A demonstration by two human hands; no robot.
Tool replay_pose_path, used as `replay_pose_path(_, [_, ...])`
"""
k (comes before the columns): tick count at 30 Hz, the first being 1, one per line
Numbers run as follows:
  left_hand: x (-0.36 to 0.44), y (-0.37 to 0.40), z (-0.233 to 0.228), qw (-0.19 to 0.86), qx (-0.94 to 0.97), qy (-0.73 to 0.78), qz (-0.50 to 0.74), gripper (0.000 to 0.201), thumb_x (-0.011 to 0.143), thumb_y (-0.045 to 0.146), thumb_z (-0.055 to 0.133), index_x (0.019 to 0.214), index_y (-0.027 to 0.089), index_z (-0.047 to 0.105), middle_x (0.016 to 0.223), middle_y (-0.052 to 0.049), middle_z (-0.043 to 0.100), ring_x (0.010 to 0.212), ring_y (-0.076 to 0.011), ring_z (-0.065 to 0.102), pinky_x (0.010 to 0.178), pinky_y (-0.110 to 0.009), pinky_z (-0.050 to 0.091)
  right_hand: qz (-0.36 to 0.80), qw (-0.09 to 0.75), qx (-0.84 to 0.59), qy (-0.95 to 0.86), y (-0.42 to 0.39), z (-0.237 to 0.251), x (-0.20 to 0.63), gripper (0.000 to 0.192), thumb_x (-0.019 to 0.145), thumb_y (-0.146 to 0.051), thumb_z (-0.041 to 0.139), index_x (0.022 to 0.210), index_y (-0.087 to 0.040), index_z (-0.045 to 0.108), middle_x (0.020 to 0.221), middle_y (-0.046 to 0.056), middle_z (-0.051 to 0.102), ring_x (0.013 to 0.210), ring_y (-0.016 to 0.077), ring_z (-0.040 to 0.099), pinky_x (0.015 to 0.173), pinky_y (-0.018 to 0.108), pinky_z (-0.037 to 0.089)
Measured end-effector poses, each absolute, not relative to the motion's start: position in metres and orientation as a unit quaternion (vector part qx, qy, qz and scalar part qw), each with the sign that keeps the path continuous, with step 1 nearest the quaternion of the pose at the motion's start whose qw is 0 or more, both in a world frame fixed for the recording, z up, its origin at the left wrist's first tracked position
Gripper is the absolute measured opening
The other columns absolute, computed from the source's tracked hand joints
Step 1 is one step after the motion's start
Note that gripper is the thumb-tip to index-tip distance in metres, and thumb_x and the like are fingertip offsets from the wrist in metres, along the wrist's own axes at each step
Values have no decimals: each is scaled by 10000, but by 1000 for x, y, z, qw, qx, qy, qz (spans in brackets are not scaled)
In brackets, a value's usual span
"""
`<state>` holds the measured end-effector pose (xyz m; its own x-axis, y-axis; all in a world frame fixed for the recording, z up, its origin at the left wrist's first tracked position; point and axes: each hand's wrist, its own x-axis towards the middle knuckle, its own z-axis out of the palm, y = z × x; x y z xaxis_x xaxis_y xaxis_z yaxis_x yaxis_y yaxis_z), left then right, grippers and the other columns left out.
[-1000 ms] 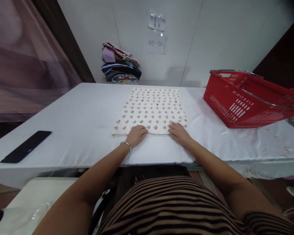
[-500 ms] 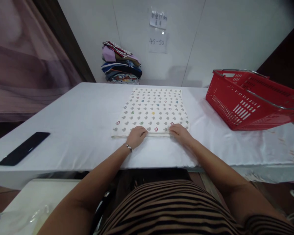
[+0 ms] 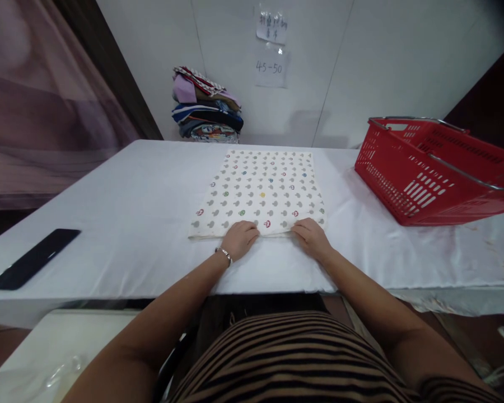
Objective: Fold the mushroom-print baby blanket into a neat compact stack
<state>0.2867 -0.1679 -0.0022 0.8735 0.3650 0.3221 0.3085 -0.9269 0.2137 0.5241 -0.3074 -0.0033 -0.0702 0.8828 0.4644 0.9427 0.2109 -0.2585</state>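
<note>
A folded white cloth [image 3: 260,187] printed with grey and coloured mushrooms lies flat on the white-covered table. My left hand [image 3: 240,238], with a bracelet at the wrist, has its fingers closed on the cloth's near edge, left of the middle. Farther right along the same edge, my right hand [image 3: 312,236] pinches the cloth near its front right corner. Between the hands the edge is slightly raised. The fingertips under the fabric are hidden.
A red plastic basket [image 3: 428,184] with metal handles stands on the table [image 3: 130,224] at the right. A flat black object [image 3: 33,260] lies at the left front. Several folded cloths [image 3: 208,109] are stacked behind the far edge. Paper signs [image 3: 271,67] hang on the wall.
My left hand has shifted slightly right along the cloth's near edge. The edge between the hands looks a little more lifted. My right hand stays almost in place.
</note>
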Motion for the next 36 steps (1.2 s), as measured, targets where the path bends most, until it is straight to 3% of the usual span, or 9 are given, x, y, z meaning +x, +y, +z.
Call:
replay_pose_path(10, [289, -167, -2, 54, 972, 167, 153, 209, 903, 266, 444, 939, 216, 644, 985, -66, 617, 934, -208, 531, 815, -377, 425, -40, 233, -613, -754, -310, -4, 521, 236, 851, -141, 447, 910, -198, 669, 948, 95, 628, 908, 220, 512, 797, 359, 411])
replay_pose_path(21, [299, -165, 5, 39, 968, 210, 136, 241, 927, 219, 372, 900, 178, 608, 921, -73, 623, 883, -196, 544, 783, -347, 417, -40, 209, -627, -750, -311, 0, 517, 237, 899, -269, 430, 959, -203, 650, 979, 98, 621, 910, 229, 515, 803, 382, 416])
replay_pose_path(30, [306, -162, 3, 60, 957, 259, 118, 214, 922, 191, 374, 921, 172, 588, 913, -68, 627, 872, -199, 552, 778, -335, 428, -74, 196, -636, -742, -315, -4, 522, 347, 850, -109, 422, 1132, -198, 603, 1055, 99, 634, 941, 227, 529, 831, 385, 403])
replay_pose_path(36, [308, -160, -1, 27, 962, 258, 86, 242, 904, 136, 367, 1027, 176, 571, 945, -77, 618, 909, -200, 550, 809, -328, 419, -117, 165, -662, -722, -321, 3, 522, 374, 779, -19, 436, 1090, -153, 596, 990, 90, 665, 914, 224, 548, 796, 348, 385])
